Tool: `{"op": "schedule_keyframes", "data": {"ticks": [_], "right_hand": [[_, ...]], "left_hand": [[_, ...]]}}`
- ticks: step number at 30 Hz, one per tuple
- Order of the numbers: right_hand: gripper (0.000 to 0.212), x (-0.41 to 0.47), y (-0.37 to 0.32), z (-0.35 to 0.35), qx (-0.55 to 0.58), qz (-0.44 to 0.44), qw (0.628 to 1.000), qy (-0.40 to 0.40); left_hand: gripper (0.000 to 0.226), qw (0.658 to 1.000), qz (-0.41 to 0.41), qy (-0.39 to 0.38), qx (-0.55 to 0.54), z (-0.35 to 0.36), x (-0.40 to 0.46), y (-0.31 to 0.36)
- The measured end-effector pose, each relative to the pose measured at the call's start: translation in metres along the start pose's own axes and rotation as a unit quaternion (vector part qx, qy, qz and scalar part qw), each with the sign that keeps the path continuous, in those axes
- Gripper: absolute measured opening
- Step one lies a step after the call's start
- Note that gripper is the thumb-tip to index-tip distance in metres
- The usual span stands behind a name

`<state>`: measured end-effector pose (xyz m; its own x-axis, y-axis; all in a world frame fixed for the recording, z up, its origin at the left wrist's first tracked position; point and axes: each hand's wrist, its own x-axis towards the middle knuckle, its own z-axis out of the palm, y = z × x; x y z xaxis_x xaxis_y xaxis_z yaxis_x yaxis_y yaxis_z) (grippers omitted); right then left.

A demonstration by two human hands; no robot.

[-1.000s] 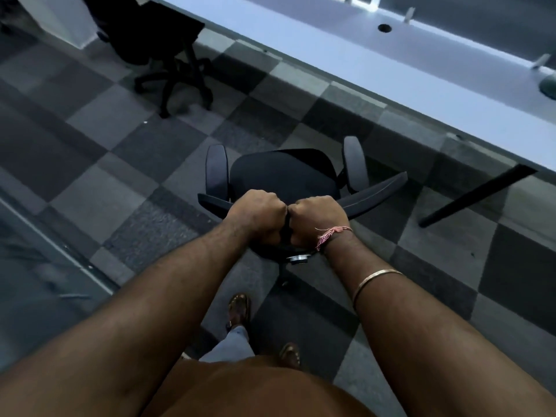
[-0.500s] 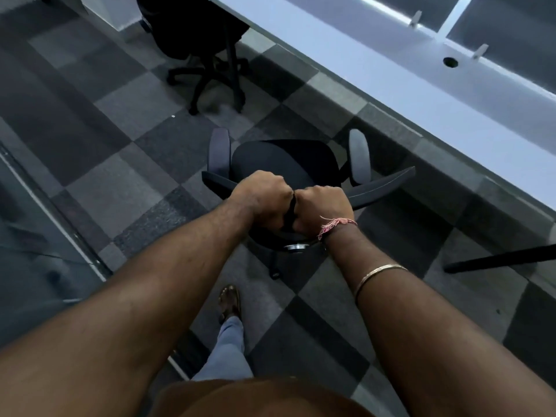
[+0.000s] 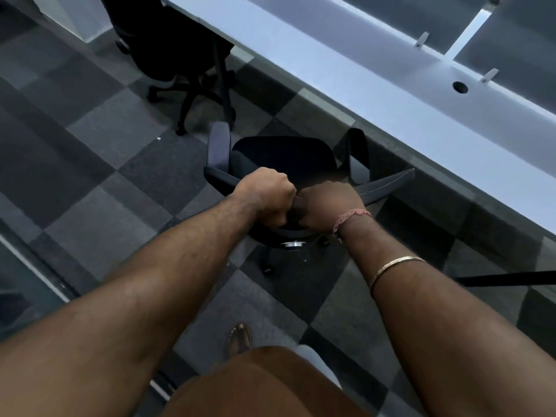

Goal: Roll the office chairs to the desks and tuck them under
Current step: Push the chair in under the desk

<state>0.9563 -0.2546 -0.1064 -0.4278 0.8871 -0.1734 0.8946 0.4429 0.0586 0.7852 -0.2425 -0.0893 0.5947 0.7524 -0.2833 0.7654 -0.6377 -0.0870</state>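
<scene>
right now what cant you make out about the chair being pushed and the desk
Head view only:
- Chair base: the backrest and both hands, left and right, cover most of it; one caster shows.
- Right armrest: whether it clears the desk edge cannot be told from above.
- Second chair: top cut off by the frame edge.
- Desk legs: one dark bar shows, cut off at the right edge.

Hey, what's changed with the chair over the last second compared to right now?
The chair has rolled closer to the desk; its right armrest now reaches the desk edge, where a second ago a gap showed. The view has advanced with it. Unchanged: the left hand and right hand still grip the backrest's top side by side, and the second chair remains tucked.
</scene>
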Motion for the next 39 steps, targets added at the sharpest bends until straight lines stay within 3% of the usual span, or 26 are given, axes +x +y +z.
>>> {"op": "schedule_keyframes", "data": {"ticks": [6, 18, 26, 39], "right_hand": [[0.046, 0.071, 0.025, -0.008, -0.016, 0.023, 0.999, 0.016], [0.035, 0.216, 0.059, -0.033, 0.006, 0.07, 0.997, 0.03], [0.036, 0.282, 0.054, -0.044, 0.006, 0.125, 0.992, 0.028], [0.039, 0.377, -0.033, -0.071, 0.023, 0.266, 0.964, 0.009]], "left_hand": [[0.021, 1.0, -0.002, -0.011, 0.008, -0.006, 0.057, -0.062], [0.012, 0.997, -0.076, -0.01, -0.005, -0.028, 0.162, -0.166], [0.015, 1.0, 0.015, -0.005, 0.021, -0.033, 0.202, -0.242], [0.024, 0.984, 0.166, 0.01, 0.066, -0.027, 0.213, -0.38]]}}
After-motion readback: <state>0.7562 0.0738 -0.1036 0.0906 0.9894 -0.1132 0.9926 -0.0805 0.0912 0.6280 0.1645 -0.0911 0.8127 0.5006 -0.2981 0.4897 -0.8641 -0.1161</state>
